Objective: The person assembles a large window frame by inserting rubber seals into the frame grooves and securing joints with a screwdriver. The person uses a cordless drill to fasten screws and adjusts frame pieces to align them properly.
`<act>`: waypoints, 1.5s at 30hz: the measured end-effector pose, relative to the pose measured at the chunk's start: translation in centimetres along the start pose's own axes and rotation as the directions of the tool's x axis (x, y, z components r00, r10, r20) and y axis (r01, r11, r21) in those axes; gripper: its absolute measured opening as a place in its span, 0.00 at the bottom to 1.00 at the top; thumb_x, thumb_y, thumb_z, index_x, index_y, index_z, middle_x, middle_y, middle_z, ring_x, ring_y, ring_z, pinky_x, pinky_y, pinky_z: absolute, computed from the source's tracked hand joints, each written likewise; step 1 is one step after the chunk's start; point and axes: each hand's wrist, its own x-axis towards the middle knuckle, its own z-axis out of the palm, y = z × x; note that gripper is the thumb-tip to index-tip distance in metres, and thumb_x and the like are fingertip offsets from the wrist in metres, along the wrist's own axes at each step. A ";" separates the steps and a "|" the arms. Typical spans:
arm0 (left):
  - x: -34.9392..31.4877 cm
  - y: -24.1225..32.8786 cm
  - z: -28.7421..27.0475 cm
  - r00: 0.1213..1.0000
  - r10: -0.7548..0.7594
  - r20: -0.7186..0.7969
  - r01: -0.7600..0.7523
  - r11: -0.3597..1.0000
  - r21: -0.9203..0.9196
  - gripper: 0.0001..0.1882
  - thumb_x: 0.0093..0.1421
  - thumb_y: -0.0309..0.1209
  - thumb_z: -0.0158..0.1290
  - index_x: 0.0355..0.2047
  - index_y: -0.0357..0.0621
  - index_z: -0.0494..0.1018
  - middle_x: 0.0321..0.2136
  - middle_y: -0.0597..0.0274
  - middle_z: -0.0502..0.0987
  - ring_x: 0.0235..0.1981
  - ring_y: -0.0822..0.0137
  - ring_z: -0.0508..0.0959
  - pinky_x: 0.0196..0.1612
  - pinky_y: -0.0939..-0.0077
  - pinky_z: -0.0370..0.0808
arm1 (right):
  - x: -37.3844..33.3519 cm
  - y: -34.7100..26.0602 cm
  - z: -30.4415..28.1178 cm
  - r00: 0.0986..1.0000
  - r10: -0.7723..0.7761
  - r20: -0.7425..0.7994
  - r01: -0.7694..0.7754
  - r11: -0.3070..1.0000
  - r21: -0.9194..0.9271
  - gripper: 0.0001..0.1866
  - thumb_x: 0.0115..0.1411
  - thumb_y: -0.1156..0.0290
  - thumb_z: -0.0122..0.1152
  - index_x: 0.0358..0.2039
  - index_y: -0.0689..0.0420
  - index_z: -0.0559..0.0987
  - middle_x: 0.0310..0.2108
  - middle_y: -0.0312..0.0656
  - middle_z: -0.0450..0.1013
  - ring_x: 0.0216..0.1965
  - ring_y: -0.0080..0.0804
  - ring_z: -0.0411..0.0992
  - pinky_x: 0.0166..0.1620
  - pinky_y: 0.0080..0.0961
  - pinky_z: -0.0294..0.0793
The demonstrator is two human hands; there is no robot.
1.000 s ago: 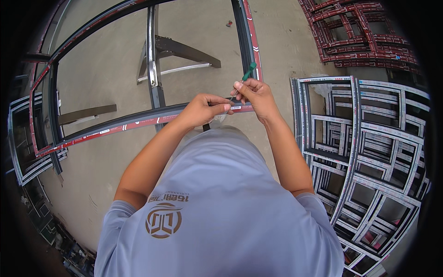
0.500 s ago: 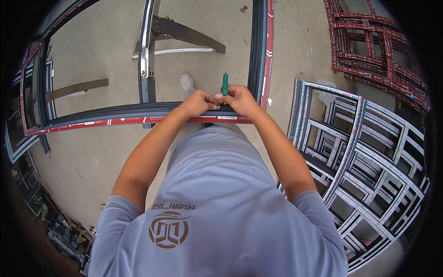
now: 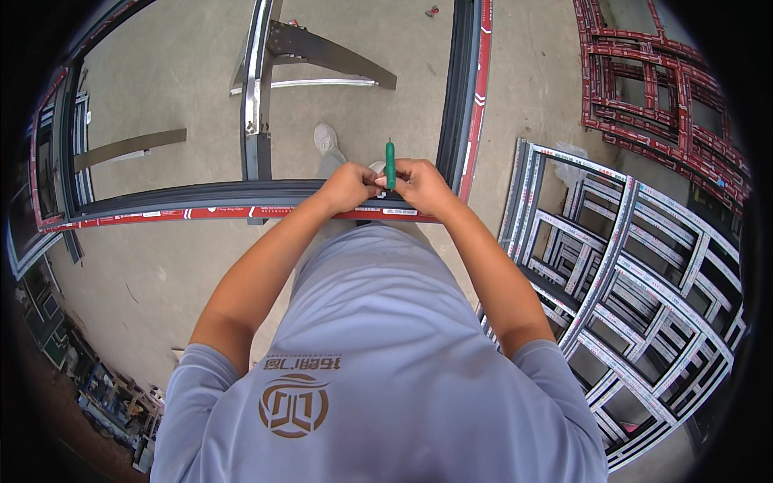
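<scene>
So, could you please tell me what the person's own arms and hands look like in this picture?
Both forearms are bare from the elbow down, with no gloves, watch or rings visible on the left hand or the right hand. The upper arms are covered by the short sleeves of a light grey-blue T-shirt, which carries a round brownish-gold emblem on the chest.

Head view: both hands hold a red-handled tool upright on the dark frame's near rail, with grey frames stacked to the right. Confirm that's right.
Not quite: the tool has a green handle, not a red one. The head view shows the left hand and right hand holding it upright on the near rail of the dark frame, with grey frames stacked to the right.
</scene>
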 end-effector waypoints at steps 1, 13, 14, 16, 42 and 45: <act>0.1 -0.1 0.1 1.000 0.008 -0.006 -0.007 1.000 0.020 0.06 0.59 0.21 0.61 0.37 0.32 0.83 0.29 0.57 0.84 0.31 0.72 0.79 0.39 0.72 0.77 | 0.0 0.1 0.0 1.000 0.010 0.007 -0.010 1.000 -0.006 0.12 0.63 0.71 0.68 0.43 0.66 0.84 0.31 0.40 0.81 0.34 0.20 0.74 0.40 0.25 0.77; -0.1 0.5 -0.1 1.000 0.005 -0.002 -0.005 0.995 0.098 0.09 0.59 0.22 0.60 0.40 0.37 0.84 0.31 0.55 0.85 0.32 0.69 0.82 0.39 0.72 0.78 | -2.1 0.8 1.3 0.915 -0.400 -0.048 0.386 0.905 -0.178 0.08 0.57 0.78 0.64 0.38 0.61 0.81 0.33 0.49 0.77 0.34 0.49 0.76 0.38 0.37 0.76; -0.3 0.5 -0.1 0.999 0.032 0.000 -0.032 0.992 0.120 0.09 0.59 0.22 0.60 0.40 0.36 0.84 0.31 0.55 0.85 0.32 0.70 0.82 0.39 0.72 0.79 | -2.4 0.7 1.5 0.914 -0.403 -0.041 0.388 0.901 -0.194 0.08 0.57 0.78 0.65 0.39 0.60 0.81 0.34 0.48 0.77 0.35 0.49 0.77 0.39 0.36 0.76; -0.5 0.4 -0.1 0.999 0.041 0.017 -0.044 0.983 0.177 0.08 0.60 0.22 0.59 0.40 0.36 0.84 0.31 0.55 0.85 0.32 0.70 0.82 0.40 0.72 0.79 | -3.0 0.6 1.8 0.913 -0.406 -0.027 0.390 0.893 -0.222 0.08 0.58 0.78 0.66 0.39 0.59 0.83 0.36 0.47 0.79 0.36 0.48 0.77 0.43 0.34 0.77; -1.1 -0.6 0.6 0.998 0.048 -0.032 -0.046 0.998 0.047 0.12 0.60 0.22 0.59 0.44 0.34 0.82 0.36 0.54 0.85 0.36 0.70 0.82 0.43 0.74 0.79 | -3.4 1.1 1.2 0.851 -0.523 -0.044 0.484 0.815 -0.319 0.08 0.58 0.74 0.68 0.38 0.60 0.82 0.33 0.47 0.77 0.37 0.48 0.75 0.41 0.38 0.75; -1.2 -0.6 0.7 0.998 0.035 -0.047 -0.033 0.999 0.037 0.10 0.60 0.22 0.59 0.42 0.34 0.82 0.35 0.56 0.85 0.36 0.71 0.82 0.43 0.74 0.79 | -3.3 0.7 1.4 0.906 -0.418 -0.069 0.363 0.850 -0.381 0.07 0.59 0.74 0.68 0.37 0.59 0.83 0.32 0.45 0.76 0.36 0.46 0.75 0.41 0.38 0.75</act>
